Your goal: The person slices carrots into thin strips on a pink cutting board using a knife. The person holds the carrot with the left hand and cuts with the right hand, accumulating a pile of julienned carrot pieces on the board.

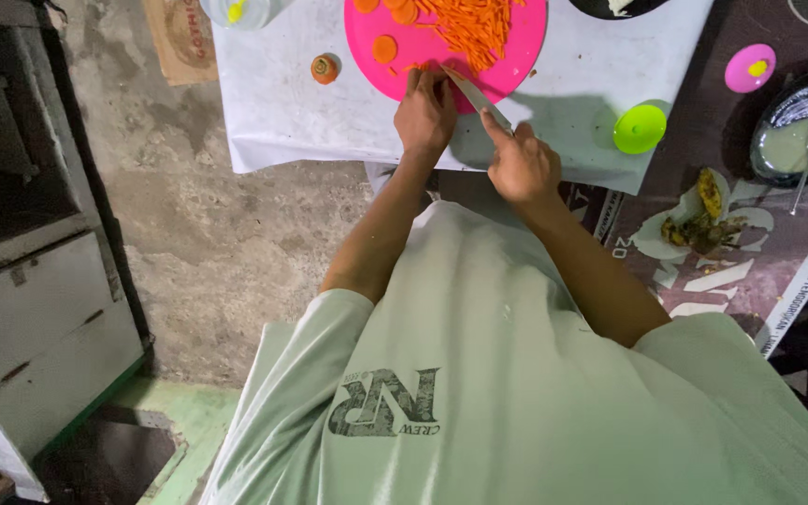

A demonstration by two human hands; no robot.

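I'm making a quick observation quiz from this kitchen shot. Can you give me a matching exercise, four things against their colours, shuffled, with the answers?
Things:
1. round cutting board
2. small lid right of the right hand
3. cut strips on the board
4. knife blade

Colours:
A. orange
B. silver-grey
C. pink
D. bright green

Pairs: 1-C, 2-D, 3-A, 4-B

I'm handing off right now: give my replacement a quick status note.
Left hand: pinning a carrot piece at the near edge of the pink cutting board.
Right hand: gripping the knife, blade angled toward the left fingers.
Done: a pile of carrot strips on the board.
Left: carrot rounds uncut; one carrot end lies off the board on the white sheet.
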